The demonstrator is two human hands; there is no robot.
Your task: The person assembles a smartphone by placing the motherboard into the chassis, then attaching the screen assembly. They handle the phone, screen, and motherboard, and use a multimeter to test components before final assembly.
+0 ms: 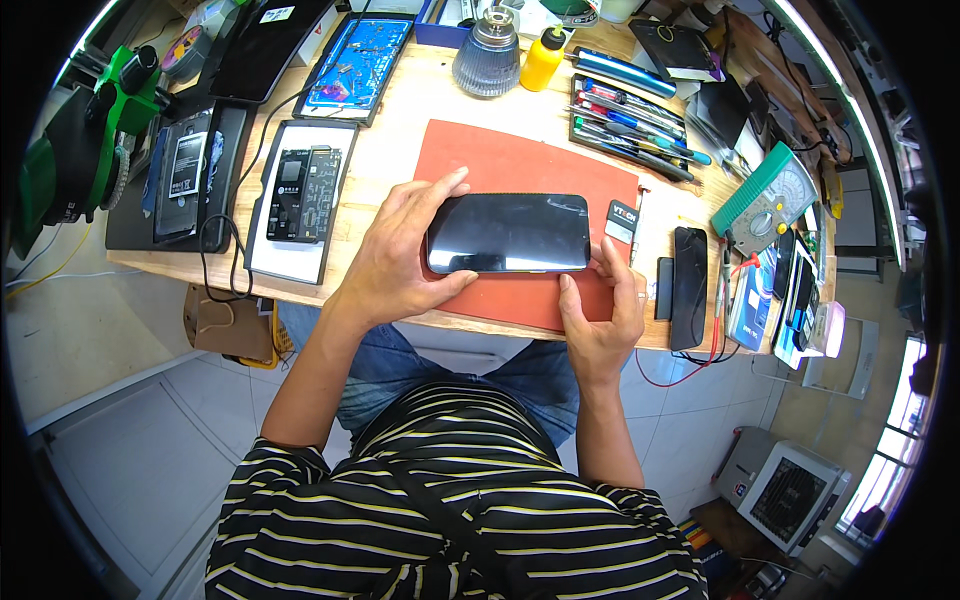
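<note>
A smartphone (508, 234) with a dark, glossy screen faces up, its long side running left to right over the orange-red mat (500, 157). My left hand (402, 245) grips its left end, with the thumb along the near edge and the fingers at the far edge. At the other end, my right hand (606, 305) has its thumb on the near right corner and its fingers curled around the right edge. Whether the phone rests on the mat or is slightly raised, I cannot tell. A small black-and-grey card (621, 220) lies just beyond my right fingers.
Right of the mat lie another dark phone (690, 287) and a green multimeter (765, 200) with a red lead. Tweezers and screwdrivers fill a tray (630, 125) behind. A glass bottle (487, 55) and yellow bottle (543, 58) stand at the back. Phone parts (302, 195) sit left.
</note>
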